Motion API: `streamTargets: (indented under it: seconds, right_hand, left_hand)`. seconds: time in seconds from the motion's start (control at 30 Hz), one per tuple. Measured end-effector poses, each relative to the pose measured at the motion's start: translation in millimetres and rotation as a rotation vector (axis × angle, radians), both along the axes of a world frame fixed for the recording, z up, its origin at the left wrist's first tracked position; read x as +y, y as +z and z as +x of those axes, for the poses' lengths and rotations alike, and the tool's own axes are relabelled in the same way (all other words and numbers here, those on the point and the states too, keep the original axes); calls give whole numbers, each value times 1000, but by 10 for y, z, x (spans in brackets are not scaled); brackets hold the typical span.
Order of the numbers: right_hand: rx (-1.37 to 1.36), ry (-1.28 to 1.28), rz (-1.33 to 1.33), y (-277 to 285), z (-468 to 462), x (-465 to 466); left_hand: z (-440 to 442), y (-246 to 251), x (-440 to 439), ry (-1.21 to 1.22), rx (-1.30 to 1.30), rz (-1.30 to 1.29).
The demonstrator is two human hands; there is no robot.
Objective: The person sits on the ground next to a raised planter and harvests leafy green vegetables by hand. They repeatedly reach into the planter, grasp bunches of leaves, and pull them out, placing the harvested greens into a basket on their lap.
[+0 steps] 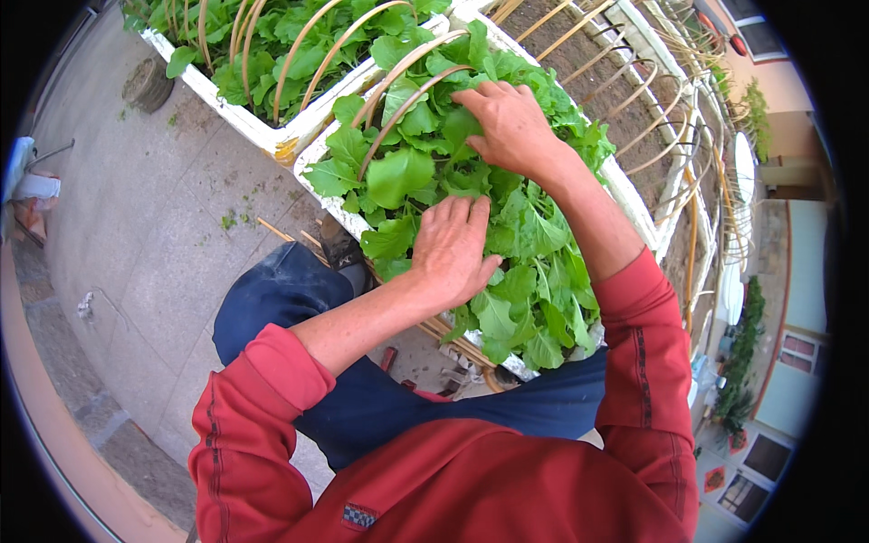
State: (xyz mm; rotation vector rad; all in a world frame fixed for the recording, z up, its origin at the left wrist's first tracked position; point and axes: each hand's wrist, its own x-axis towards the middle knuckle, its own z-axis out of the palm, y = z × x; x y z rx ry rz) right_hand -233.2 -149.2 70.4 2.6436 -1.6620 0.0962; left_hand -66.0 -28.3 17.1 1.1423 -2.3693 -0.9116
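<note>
Leafy green plants (400, 178) grow densely in a white foam planter box (614, 180) in front of me. My left hand (451, 248) rests palm down on the leaves near the middle of the box, its thumb apart from the fingers. Farther into the foliage is my right hand (509, 125), with thumb and index finger spread; its other fingertips are partly hidden, and whether it grips a leaf or stem cannot be told. Under my right forearm, a bunch of leaves (536, 305) droops towards the box's near end. Thin bent hoops (414, 102) arch over the far-left plants.
A second foam box of greens (210, 85) adjoins at the upper left, also hooped. Soil beds (590, 64) with rows of hoops (641, 88) lie to the right. A round pot-like object (147, 85) stands on the paving (156, 203). Bamboo sticks (468, 349) lie beside the box.
</note>
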Motion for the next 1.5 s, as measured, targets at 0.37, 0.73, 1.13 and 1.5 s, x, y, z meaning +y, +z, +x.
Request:
streamTargets:
  seconds: [0.37,0.73,1.13,1.5]
  right_hand:
    - [-192,71,186,-186,-284,981]
    - [-518,116,378,192,-380,1039]
    - [-81,-119,532,-788,-441,-137]
    - [-922,-460,925,-1094,-511,-190]
  left_hand:
    - [-29,-160,-283,223,87,33]
    - [-67,-347,-76,-98,-110,20]
    - [-54,-259,-150,-120,-180,81]
    - [-149,-471,-333,287,516,483]
